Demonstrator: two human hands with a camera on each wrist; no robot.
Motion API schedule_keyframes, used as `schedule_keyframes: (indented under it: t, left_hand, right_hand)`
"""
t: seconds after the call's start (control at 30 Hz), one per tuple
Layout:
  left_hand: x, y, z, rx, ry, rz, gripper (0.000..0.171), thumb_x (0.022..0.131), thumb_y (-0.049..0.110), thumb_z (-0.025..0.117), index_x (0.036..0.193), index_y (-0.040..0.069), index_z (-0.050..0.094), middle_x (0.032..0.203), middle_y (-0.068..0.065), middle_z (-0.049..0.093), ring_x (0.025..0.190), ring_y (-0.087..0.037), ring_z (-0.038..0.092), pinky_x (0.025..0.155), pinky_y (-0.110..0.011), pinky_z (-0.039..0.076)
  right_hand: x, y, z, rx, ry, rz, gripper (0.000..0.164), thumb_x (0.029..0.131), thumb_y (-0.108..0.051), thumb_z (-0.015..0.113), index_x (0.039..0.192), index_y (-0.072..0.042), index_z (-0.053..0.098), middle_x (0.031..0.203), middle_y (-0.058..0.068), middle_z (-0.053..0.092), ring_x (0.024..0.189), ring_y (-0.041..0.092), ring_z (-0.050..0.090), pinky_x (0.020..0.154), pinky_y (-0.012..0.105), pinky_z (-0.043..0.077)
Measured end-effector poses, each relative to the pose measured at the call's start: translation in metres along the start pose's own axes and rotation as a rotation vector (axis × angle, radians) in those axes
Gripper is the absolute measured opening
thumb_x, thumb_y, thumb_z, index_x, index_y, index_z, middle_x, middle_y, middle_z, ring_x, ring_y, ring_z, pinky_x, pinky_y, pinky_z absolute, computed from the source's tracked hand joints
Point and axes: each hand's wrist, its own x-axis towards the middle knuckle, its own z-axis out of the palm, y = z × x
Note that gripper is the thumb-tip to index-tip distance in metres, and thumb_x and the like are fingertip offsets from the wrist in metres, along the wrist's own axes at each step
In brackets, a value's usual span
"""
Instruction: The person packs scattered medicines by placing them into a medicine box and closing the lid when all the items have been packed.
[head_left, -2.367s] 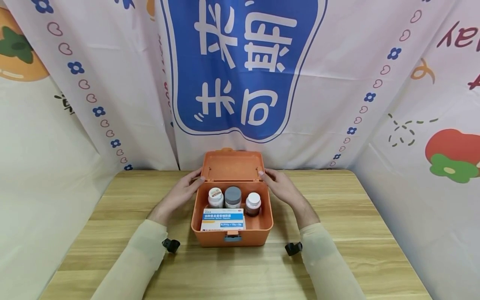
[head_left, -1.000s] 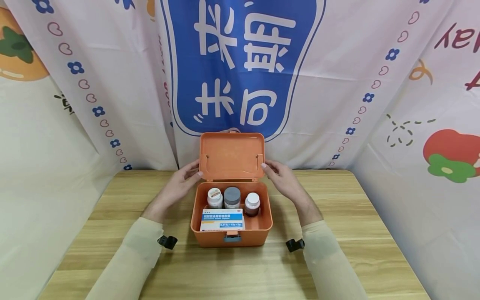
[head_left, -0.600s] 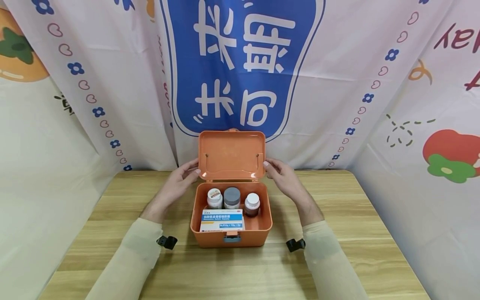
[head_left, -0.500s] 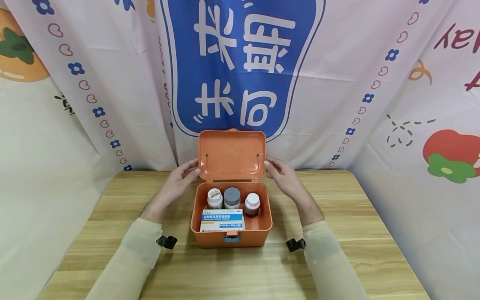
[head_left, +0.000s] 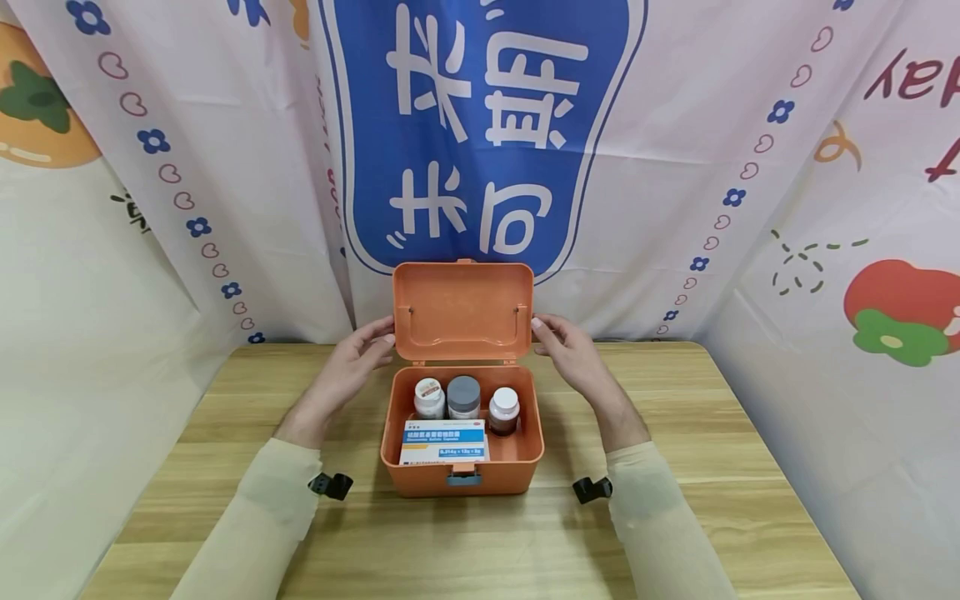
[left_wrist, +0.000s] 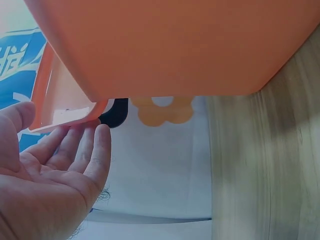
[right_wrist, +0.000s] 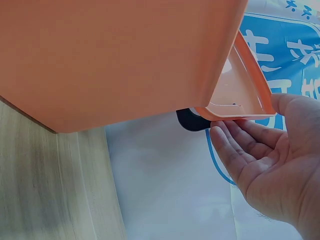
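Note:
An orange medicine box (head_left: 465,479) stands on the table with its hinged lid (head_left: 463,312) raised at the back. Inside are a white bottle (head_left: 429,400), a grey-capped bottle (head_left: 463,396), a brown bottle with a white cap (head_left: 504,412) and a white-and-blue medicine carton (head_left: 442,442) at the front left. My left hand (head_left: 352,358) is at the lid's left edge; extended fingertips (left_wrist: 102,132) touch its side in the left wrist view. At the right edge, my right hand (head_left: 570,354) rests relaxed fingers and thumb against the lid (right_wrist: 245,95). The fingers' far parts are hidden in the head view.
A blue-grey latch (head_left: 464,479) sits on the box's front. The wooden table (head_left: 675,500) extends to both sides and toward me. Printed white cloth (head_left: 637,208) hangs right behind the lid and along both sides. A black wrist camera (head_left: 332,486) is on each forearm.
The lid has swung up from a lower, tilted-back position and now looks taller and wider. Both hands have moved with it, drifting slightly outward. The box and its contents stay in place.

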Motion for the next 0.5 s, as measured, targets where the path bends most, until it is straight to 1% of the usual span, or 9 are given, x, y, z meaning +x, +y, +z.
schedule_keyframes:
  t: [0.2, 0.3, 0.37, 0.5]
  left_hand:
    - [0.0001, 0.0018, -0.0013, -0.005, 0.000, -0.010, 0.064, 0.128, 0.033, 0.050, 0.183, 0.001, 0.036, 0.188, -0.025, 0.041, 0.167, -0.048, 0.053, 0.136, -0.065, 0.048]
    - [-0.0002, 0.0031, -0.0016, -0.004, 0.002, -0.007, 0.064, 0.128, 0.034, 0.049, 0.182, 0.001, 0.036, 0.190, -0.024, 0.039, 0.168, -0.047, 0.052, 0.135, -0.064, 0.049]
    - [-0.0005, 0.0037, -0.0018, -0.006, 0.005, -0.003, 0.064, 0.128, 0.033, 0.048, 0.182, 0.000, 0.037, 0.189, -0.024, 0.039, 0.168, -0.047, 0.052, 0.134, -0.060, 0.051]
    - [-0.0008, 0.0045, -0.0023, -0.009, 0.013, 0.001, 0.062, 0.129, 0.032, 0.047, 0.181, -0.001, 0.038, 0.188, -0.025, 0.041, 0.166, -0.047, 0.054, 0.128, -0.043, 0.058]
  right_hand:
    - [0.0008, -0.0011, 0.0008, 0.046, 0.021, -0.024, 0.054, 0.127, -0.032, 0.052, 0.159, 0.010, 0.062, 0.158, 0.035, 0.069, 0.147, 0.051, 0.070, 0.123, 0.063, 0.060]
    - [0.0011, -0.0017, 0.0010, 0.058, 0.034, -0.026, 0.052, 0.127, -0.030, 0.053, 0.157, 0.011, 0.064, 0.154, 0.035, 0.071, 0.146, 0.051, 0.070, 0.122, 0.061, 0.062]
    - [0.0016, -0.0016, 0.0007, 0.062, 0.037, -0.024, 0.051, 0.127, -0.029, 0.053, 0.157, 0.011, 0.064, 0.153, 0.035, 0.071, 0.146, 0.051, 0.070, 0.122, 0.060, 0.062]
    - [0.0021, -0.0012, -0.0002, 0.078, 0.041, -0.021, 0.051, 0.128, -0.029, 0.052, 0.158, 0.011, 0.063, 0.154, 0.035, 0.071, 0.147, 0.050, 0.070, 0.122, 0.056, 0.063]
